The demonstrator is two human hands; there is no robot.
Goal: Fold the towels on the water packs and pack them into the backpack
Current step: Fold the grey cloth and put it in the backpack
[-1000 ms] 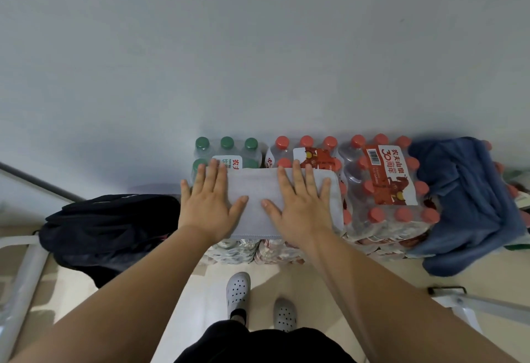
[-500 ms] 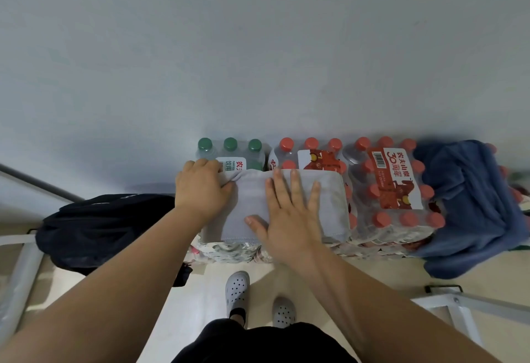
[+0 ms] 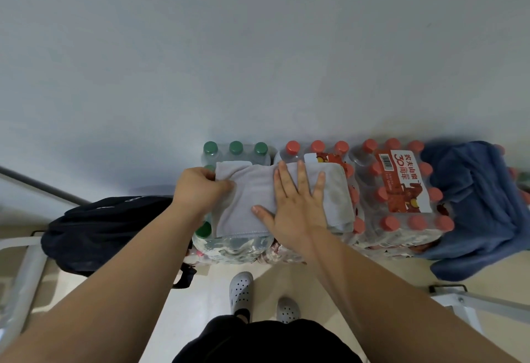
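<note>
**We Folded the Grey Towel on the Water Packs**

The soft grey cloth towel lay on top of the see-through plastic packs of water bottles. It covered some green caps and some red ones. Our left hand had its fingers curled round the towel's left edge and held it. Our right hand lay flat on the middle of the towel, with its fingers straight and spread, pressing down.

We think the step was to fold the left side over to the right. To do it well, we needed to hold the right hand steady so it marked the fold line. We needed to lift the left edge only a little and lay it down so the edges matched. The bumpy caps could make the towel slip, so going slowly seemed best.

The crumpled dark blue cloth towel lay on the right end of the packs and hung down the side, not folded yet. The black cloth backpack sat low on the left, just beside the packs. We could not tell if it was open, and we could not see inside it.
</note>
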